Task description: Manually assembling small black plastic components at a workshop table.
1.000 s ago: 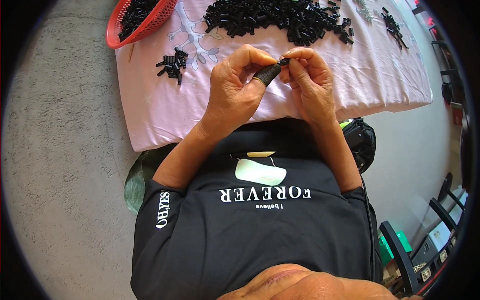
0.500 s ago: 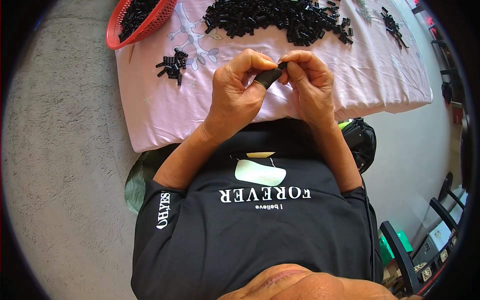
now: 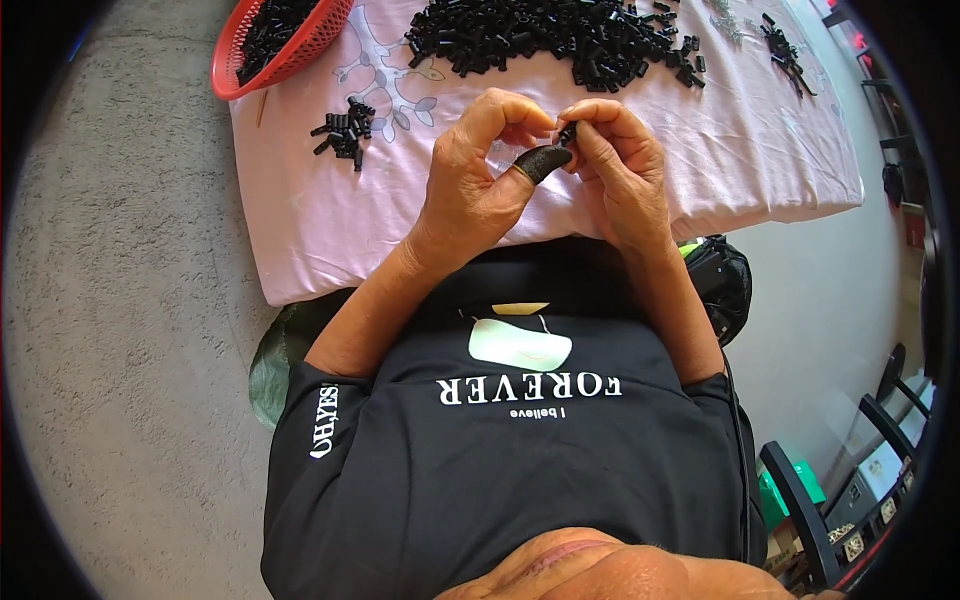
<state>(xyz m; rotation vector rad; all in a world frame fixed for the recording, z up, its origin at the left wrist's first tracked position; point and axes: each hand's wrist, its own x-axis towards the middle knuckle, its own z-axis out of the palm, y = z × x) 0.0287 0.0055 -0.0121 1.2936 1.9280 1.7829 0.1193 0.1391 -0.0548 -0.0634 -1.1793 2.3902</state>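
Over the near part of the cloth, my right hand (image 3: pixel 628 165) pinches a small black tubular piece (image 3: pixel 567 132) between thumb and forefinger. My left hand (image 3: pixel 478 172) meets it from the other side, fingers curled. A black finger cot (image 3: pixel 541 163) covers its thumb, which lies against the lower side of the piece, with the forefinger tip close above. Fingers hide much of the piece. Beyond both hands spreads a large heap of similar black pieces (image 3: pixel 540 38). Left of my left hand sits a small pile of them (image 3: pixel 345 133).
A red plastic basket (image 3: pixel 318 42) holding black pieces stands at the far left of the pink patterned cloth (image 3: pixel 290 225). Beside it lies a thin wooden stick (image 3: pixel 262 107). Another small cluster (image 3: pixel 788 60) is at the far right. A black bag (image 3: pixel 722 285) sits below the table's right edge.
My left forefinger has lifted and parted from the thumb, and the covered thumb has slid slightly right. More of the black piece shows. My right hand has barely moved.
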